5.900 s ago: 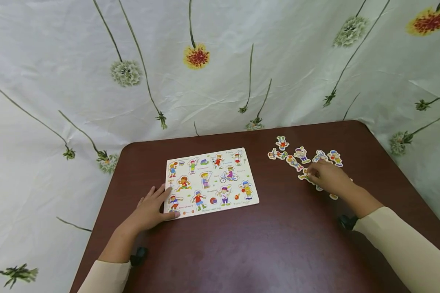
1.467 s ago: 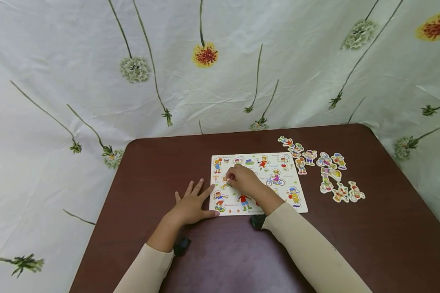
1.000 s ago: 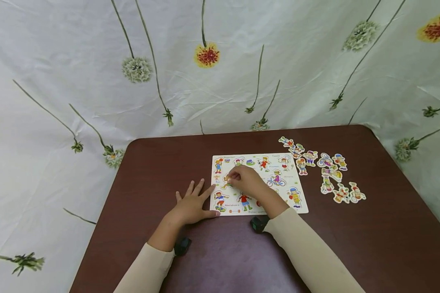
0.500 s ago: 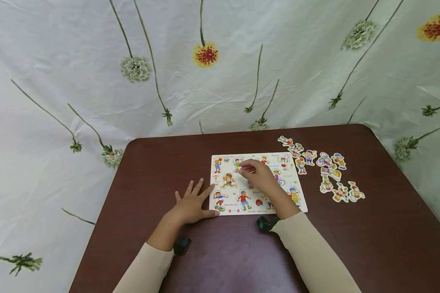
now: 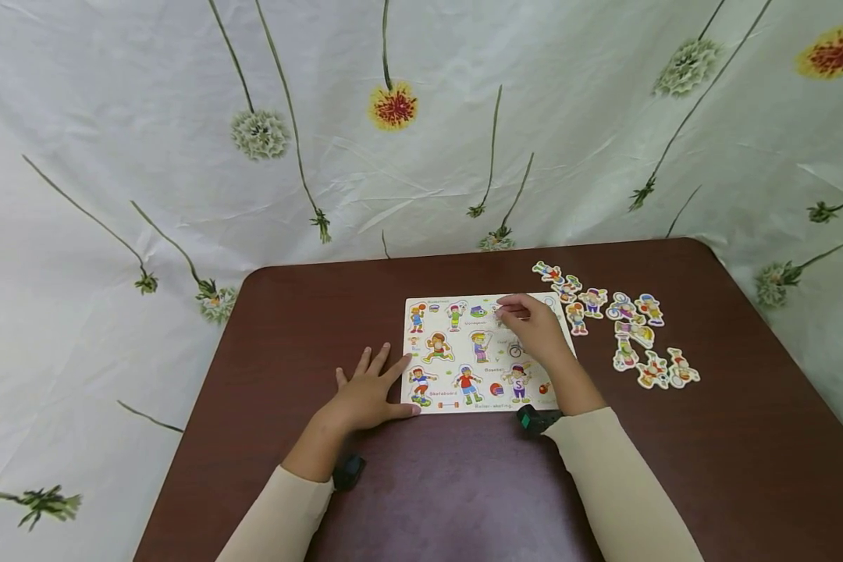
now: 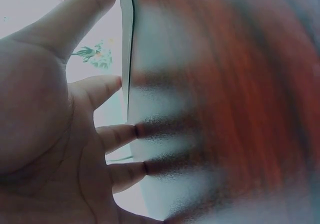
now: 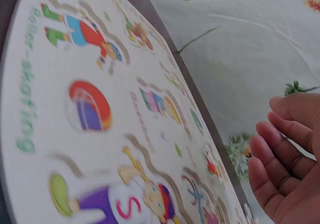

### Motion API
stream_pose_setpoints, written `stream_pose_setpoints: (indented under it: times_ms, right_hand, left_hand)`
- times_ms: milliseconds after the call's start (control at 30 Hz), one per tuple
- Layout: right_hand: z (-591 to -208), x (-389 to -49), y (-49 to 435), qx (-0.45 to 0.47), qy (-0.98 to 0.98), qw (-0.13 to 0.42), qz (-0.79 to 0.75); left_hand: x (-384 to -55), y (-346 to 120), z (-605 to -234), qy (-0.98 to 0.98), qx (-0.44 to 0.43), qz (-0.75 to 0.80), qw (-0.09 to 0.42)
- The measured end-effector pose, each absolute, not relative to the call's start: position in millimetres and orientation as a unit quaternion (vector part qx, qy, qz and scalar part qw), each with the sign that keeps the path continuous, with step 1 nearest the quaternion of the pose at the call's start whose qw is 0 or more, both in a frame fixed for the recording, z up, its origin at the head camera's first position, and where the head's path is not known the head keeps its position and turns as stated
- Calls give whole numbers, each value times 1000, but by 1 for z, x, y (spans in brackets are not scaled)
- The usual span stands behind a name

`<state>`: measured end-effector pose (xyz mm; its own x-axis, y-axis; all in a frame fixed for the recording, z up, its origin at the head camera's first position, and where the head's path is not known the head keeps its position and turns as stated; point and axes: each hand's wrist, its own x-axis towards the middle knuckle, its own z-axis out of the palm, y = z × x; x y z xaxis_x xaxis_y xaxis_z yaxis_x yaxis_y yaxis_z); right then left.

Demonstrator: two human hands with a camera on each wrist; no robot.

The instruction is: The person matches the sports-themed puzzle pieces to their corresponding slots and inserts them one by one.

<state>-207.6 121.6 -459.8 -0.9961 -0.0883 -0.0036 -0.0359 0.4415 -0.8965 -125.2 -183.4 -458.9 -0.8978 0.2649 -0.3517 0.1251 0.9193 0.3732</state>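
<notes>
A white puzzle board [image 5: 461, 350] printed with sports figures lies flat on the table. My left hand [image 5: 365, 398] is spread at its left side, with thumb and index fingertip touching the board's edge. In the left wrist view, the left hand [image 6: 55, 134] holds nothing. My right hand [image 5: 542, 336] hovers above the board's right part, covering several figures. The right wrist view shows the right hand [image 7: 290, 159] with fingers loosely bent and no piece in them. A running figure [image 5: 439, 346] shows in the board's left part.
Several loose sports-figure puzzle pieces [image 5: 625, 355] lie right of the board, some touching or overlapping. The dark brown table [image 5: 288, 336] ends at the back before a white flowered cloth [image 5: 323, 156]. Small black devices [image 5: 350, 472] sit at both wrists.
Since 5.9 s ago the board has shifted right. My right hand went from the loose pieces to the running figure, pinching there, then moved right with its fingers loosened.
</notes>
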Motion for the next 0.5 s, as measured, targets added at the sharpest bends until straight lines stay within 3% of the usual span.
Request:
stream_pose_setpoints:
  times_ms: [500]
  right_hand:
    - [-456, -207, 169, 18, 867, -6, -497]
  left_hand:
    - [-126, -185, -460, 958, 103, 175, 203]
